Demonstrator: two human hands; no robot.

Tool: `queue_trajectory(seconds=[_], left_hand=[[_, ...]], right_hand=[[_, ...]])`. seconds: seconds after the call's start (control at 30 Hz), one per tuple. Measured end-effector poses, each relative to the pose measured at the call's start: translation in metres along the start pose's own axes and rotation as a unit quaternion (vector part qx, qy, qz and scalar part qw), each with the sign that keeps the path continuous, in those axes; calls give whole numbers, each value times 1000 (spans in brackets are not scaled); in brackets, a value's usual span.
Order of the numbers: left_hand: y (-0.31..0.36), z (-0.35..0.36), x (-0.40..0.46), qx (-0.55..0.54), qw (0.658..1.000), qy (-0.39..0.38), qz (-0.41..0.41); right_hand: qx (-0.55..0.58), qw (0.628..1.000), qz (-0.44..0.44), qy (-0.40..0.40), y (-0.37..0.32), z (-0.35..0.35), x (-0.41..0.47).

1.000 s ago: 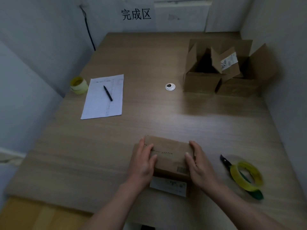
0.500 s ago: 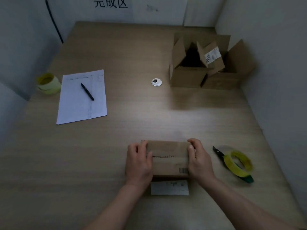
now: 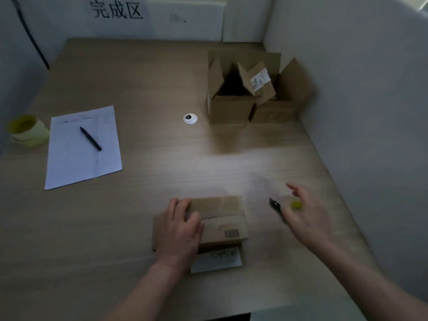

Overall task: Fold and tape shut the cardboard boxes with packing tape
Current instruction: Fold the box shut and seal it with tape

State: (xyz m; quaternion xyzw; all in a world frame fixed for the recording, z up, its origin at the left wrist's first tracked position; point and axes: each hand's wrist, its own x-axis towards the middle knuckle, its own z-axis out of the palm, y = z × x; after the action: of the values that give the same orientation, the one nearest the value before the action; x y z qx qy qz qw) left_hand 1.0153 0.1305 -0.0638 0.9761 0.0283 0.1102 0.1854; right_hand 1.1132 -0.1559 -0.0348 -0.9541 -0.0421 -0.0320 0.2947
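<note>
A small cardboard box [image 3: 222,214] lies near the table's front edge with its flaps folded down and a white label on its near side. My left hand [image 3: 179,227] presses flat on the box's left half. My right hand [image 3: 305,212] hovers with spread fingers to the right of the box, over the tape dispenser [image 3: 278,206]. Most of the yellow tape roll [image 3: 296,204] is hidden behind that hand. Two open cardboard boxes [image 3: 228,105] stand at the back right with their flaps up.
A sheet of paper [image 3: 69,158] with a black pen [image 3: 90,138] lies at the left, beside another yellow tape roll [image 3: 27,130]. A round cable grommet [image 3: 190,118] sits mid-table. White walls close in on the right, left and back.
My right hand has left the box's right end and moved right, over the tape dispenser. My left hand stays on the box.
</note>
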Motion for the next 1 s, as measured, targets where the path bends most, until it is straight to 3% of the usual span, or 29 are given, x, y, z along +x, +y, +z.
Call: queue_trajectory(seconds=[0.17,0.37,0.47,0.57,0.7,0.83,1.0], left_hand=[[3,3,0,8,1000,10,0],[6,4,-1,4,1000,25,-7],[11,2,-1,8,1000,30,-6],[13,1,-1,17,999,24,-13],[13,-1,-1,-2,1000,9,-27],[3,-5,-5,-33,999,-11,-9],[-4,-6,-4,-92,995,-28,-25]], right_hand=[[-202,956,-41,-208,56,-35,-5],[-232,945,-64,-223,71,-28,2],[-123,974,-16,-189,57,-42,11],[103,982,19,-157,6,-55,24],[386,891,-35,-238,-74,-37,15],[451,847,-21,-281,-107,6,-9],[434,863,-11,-259,-108,43,-30]])
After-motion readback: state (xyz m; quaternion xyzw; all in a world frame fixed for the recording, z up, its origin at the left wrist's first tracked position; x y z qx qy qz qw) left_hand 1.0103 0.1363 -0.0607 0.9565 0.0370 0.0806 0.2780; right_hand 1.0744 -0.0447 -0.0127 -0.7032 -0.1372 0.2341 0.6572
